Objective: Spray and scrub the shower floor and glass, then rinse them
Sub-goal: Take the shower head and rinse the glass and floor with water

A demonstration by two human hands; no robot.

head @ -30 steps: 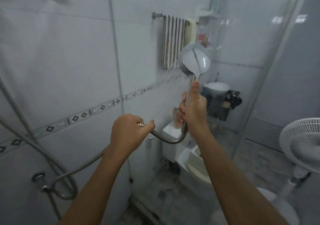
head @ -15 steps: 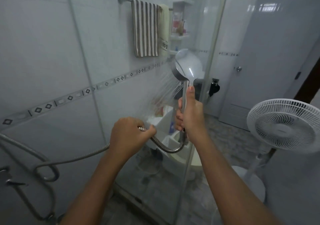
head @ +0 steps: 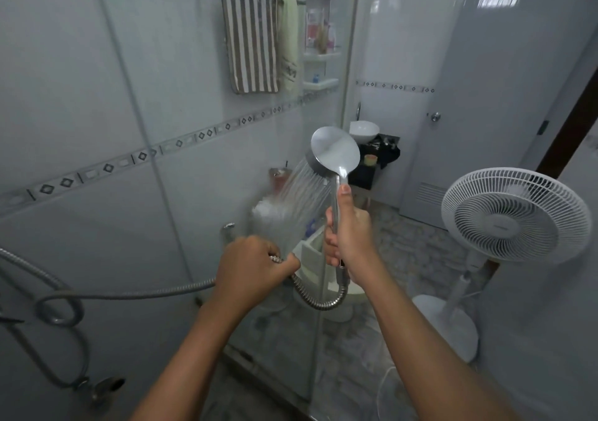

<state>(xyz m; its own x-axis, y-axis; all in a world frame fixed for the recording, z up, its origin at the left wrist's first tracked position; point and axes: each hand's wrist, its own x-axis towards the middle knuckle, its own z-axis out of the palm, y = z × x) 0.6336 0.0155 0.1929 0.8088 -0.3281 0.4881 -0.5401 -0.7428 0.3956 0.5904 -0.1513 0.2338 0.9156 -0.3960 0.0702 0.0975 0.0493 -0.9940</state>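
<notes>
I rinsed the glass (head: 284,339).
Fingers of my right hand (head: 349,236) wrapped the shower head (head: 335,153) handle; those of my left hand (head: 252,265) gripped the hose (head: 323,306).

- Illumination: dim and even, with a cool grey-blue cast. No hard shadows noted.
- Glare: a bright window-shaped reflection high on the glossy door (head: 469,64). There is a fainter sheen on the wall tiles (head: 64,80).
- Distortion: wide-angle. Straight tile lines bow towards the frame edges.
- Sharpness: centre fair, corners soft. The water spray (head: 304,187) is streaked, and items behind the wet shower glass (head: 284,339) are smeared.
</notes>
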